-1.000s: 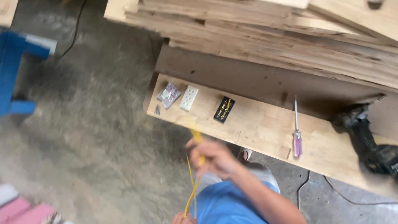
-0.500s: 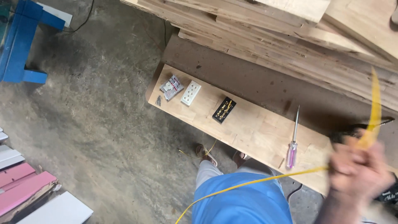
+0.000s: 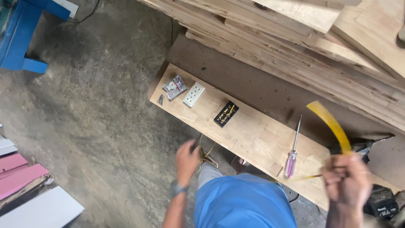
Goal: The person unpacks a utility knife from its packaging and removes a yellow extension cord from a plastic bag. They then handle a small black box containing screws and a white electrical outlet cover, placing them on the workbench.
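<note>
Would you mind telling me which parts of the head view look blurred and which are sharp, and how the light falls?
In the head view the right hand and the yellow cable it grips are smeared by motion; the left hand is slightly soft; the screwdriver, white socket plate and wooden board are sharp; lighting is soft and even, without glare or hard shadows.

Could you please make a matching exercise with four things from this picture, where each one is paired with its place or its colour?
Things:
1. screwdriver
2. white socket plate
3. yellow strip
4. blue stand

Descriptions:
A. held up in the right hand
B. on the concrete floor, top left of the view
C. clear pink handle, lying on the wooden board
D. near the board's left end, beside a small packet

Pairs: 1-C, 2-D, 3-A, 4-B
</note>
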